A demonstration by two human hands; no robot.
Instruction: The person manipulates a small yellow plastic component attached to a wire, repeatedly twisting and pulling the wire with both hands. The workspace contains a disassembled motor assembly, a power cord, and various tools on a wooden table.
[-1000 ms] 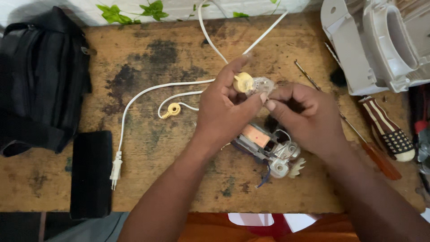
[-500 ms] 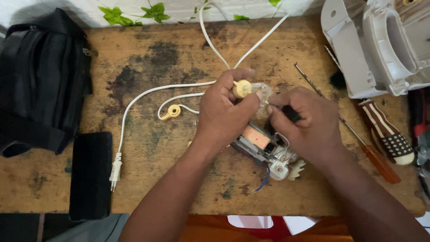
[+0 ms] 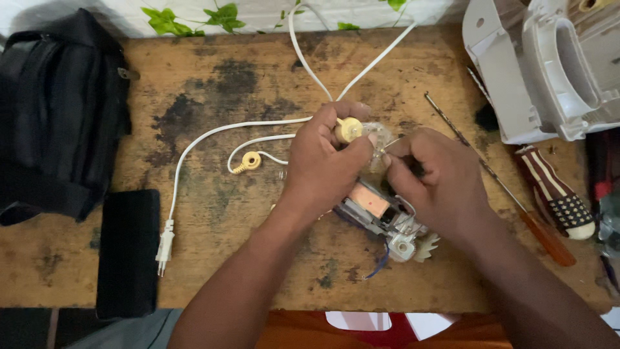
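Hands, two: left hand (image 3: 323, 165) fingers gripping one yellow knob (image 3: 349, 129), right hand (image 3: 438, 181) pinching something hidden.

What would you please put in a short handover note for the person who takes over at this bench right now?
Left hand: closed round a clear plastic part with a pale yellow round knob on top, held above the small electric motor with copper winding.
Right hand: fingertips pinched on something thin at the clear part's edge; what it is cannot be made out.
White power cord with plug trails left across the worn wooden bench.
Done: white plastic housing lies open at the upper right, motor out.
Left: motor and housing are not yet rejoined. Red-handled screwdriver lies to the right.
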